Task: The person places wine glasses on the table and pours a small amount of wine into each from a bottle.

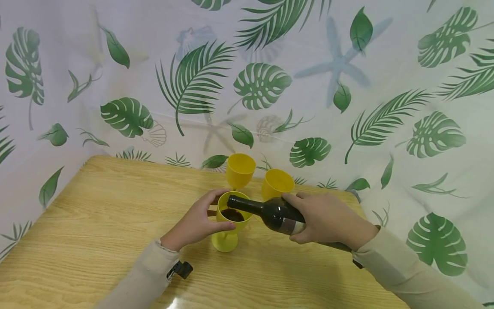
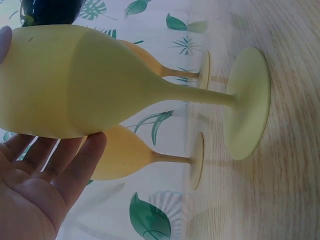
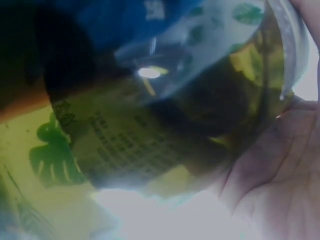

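Wine bottle [image 1: 270, 211], gripped by the right hand [image 1: 328, 219], pours into the goblet [image 1: 230, 219] clasped by the left hand [image 1: 197, 221]; judged mid-pour, needing a timely upward tilt.

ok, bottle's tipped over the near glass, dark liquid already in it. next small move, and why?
Probably keep the tilt steady and pour on. The bottle in the right hand has its mouth over the rim of the near glass, the dark liquid sits well below that rim, and the left hand steadies the bowl.
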`<state>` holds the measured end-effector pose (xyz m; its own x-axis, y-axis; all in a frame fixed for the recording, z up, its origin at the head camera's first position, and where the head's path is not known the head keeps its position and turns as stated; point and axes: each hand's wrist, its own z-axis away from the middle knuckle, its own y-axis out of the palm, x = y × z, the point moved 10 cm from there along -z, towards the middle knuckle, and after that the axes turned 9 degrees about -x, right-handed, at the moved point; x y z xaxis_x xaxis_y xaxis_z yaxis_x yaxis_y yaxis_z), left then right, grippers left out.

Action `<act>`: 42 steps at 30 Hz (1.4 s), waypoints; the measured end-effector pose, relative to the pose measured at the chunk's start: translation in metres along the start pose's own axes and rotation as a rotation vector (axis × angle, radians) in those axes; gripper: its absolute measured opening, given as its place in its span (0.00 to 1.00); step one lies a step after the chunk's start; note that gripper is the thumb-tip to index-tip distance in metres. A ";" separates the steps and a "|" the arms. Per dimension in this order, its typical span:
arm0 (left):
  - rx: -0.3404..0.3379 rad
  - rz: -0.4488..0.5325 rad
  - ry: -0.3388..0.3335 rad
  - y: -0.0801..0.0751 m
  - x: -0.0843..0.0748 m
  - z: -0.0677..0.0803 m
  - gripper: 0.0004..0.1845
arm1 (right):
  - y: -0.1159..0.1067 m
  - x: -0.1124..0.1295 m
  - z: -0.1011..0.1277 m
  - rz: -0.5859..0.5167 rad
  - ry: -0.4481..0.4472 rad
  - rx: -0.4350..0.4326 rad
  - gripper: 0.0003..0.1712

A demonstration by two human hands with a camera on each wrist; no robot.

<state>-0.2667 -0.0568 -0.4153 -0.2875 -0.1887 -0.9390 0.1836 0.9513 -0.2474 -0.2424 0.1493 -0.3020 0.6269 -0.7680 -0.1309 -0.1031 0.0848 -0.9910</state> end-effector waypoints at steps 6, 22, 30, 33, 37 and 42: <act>-0.002 0.002 0.009 0.000 0.000 0.000 0.46 | 0.000 0.000 0.000 0.002 0.000 0.009 0.51; -0.003 0.009 0.009 0.001 0.000 0.001 0.45 | 0.000 0.000 0.001 0.005 -0.007 -0.007 0.51; -0.003 0.002 0.006 0.001 -0.001 0.001 0.46 | -0.002 0.002 0.000 -0.003 -0.007 -0.005 0.50; -0.004 0.002 0.008 0.001 -0.002 0.001 0.45 | -0.002 0.002 0.000 -0.006 -0.005 0.001 0.50; -0.005 0.006 0.010 0.001 -0.003 0.001 0.45 | -0.003 0.002 0.000 0.000 -0.007 -0.001 0.50; -0.003 0.009 0.014 0.001 -0.004 0.002 0.45 | -0.004 0.003 0.001 0.016 -0.016 -0.009 0.50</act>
<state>-0.2638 -0.0556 -0.4119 -0.2990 -0.1771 -0.9377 0.1837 0.9536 -0.2387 -0.2399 0.1475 -0.2987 0.6376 -0.7562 -0.1469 -0.1201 0.0908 -0.9886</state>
